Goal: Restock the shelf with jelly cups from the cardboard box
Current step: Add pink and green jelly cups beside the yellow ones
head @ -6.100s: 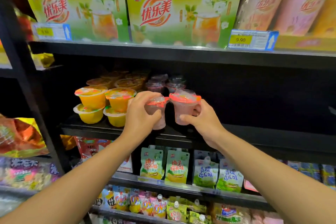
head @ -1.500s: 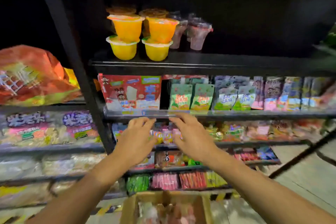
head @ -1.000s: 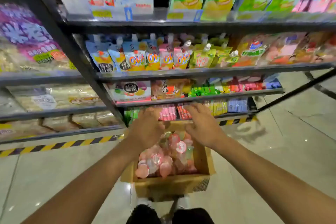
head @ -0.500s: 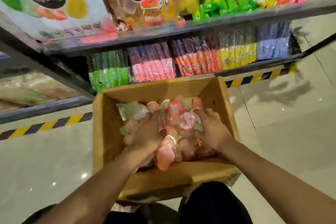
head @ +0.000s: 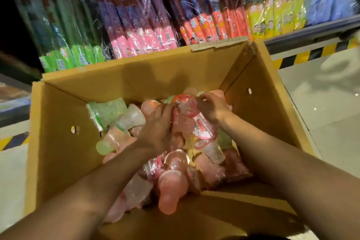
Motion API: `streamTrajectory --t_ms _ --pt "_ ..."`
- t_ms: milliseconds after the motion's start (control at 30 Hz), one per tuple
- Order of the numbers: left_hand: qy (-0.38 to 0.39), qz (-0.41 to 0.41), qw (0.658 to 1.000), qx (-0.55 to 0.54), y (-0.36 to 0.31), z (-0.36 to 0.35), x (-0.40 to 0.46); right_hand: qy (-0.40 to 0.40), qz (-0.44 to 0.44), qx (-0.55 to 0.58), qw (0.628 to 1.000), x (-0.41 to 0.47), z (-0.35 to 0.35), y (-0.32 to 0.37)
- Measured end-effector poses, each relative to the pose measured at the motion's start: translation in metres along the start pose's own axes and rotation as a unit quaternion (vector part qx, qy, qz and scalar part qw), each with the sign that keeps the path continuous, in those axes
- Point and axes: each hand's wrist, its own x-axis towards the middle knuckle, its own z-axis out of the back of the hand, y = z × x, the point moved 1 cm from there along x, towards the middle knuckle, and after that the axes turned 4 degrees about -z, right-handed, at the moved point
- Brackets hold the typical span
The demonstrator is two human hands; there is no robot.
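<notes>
Pick step: left hand (head: 157, 130) and right hand (head: 212, 110) grip pink jelly cups (head: 185, 107) in cardboard box (head: 58, 138); next, lift to shelf.

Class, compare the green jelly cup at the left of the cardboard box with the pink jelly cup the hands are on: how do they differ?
The green jelly cup lies untouched on the pile near the box's left wall; the pink jelly cup sits mid-box between the left hand and right hand, whose fingers curl on it. The green cup's lid faces left; the pink cup's red-rimmed lid faces the far wall. Both are clear plastic, lying in the cardboard box.
</notes>
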Motion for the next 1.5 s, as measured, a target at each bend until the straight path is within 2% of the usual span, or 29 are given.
streamTrajectory --t_ms 167,267,367,467,633,733,800,967,1067,1167,1267,1400,1500 --pt "-0.006 -0.03 0.991 0.127 -0.002 0.0 0.005 0.058 -0.051 0.024 0.997 0.015 -0.002 0.023" --pt "-0.013 -0.04 0.989 0.141 -0.002 -0.001 0.004 0.075 -0.057 0.031 0.995 0.022 0.0 0.035" --pt "-0.029 -0.054 0.989 0.133 -0.001 -0.003 0.003 0.088 -0.073 0.001 0.993 0.026 -0.004 0.041" --pt "-0.051 -0.056 0.992 0.105 0.001 -0.002 -0.001 0.059 -0.061 -0.016 0.996 0.024 -0.013 0.042" --pt "-0.068 -0.074 0.995 0.006 0.001 0.005 -0.011 0.039 -0.014 0.105 0.994 0.023 -0.023 0.026" --pt "-0.083 -0.062 0.994 -0.029 -0.003 0.022 -0.025 0.02 0.008 0.143 0.99 -0.004 -0.002 0.036" --pt "-0.097 -0.056 0.992 -0.064 -0.012 0.044 -0.039 0.033 0.0 0.222 0.974 -0.025 0.016 0.046" --pt "-0.146 -0.029 0.986 -0.076 -0.067 0.135 -0.087 0.106 0.054 0.339 0.933 -0.115 0.083 0.086" --pt "-0.169 -0.063 0.982 -0.059 -0.123 0.211 -0.125 0.159 0.088 0.367 0.912 -0.189 0.143 0.126" --pt "-0.181 -0.088 0.979 -0.02 -0.181 0.292 -0.164 0.138 0.131 0.338 0.922 -0.266 0.21 0.175" --pt "-0.182 -0.09 0.979 -0.002 -0.245 0.374 -0.211 0.101 0.178 0.264 0.943 -0.345 0.278 0.231" --pt "-0.189 -0.124 0.974 0.022 -0.34 0.484 -0.27 0.063 0.22 0.261 0.938 -0.44 0.355 0.293" --pt "-0.243 -0.142 0.958 0.045 -0.394 0.543 -0.304 0.071 0.242 0.258 0.933 -0.496 0.398 0.327"
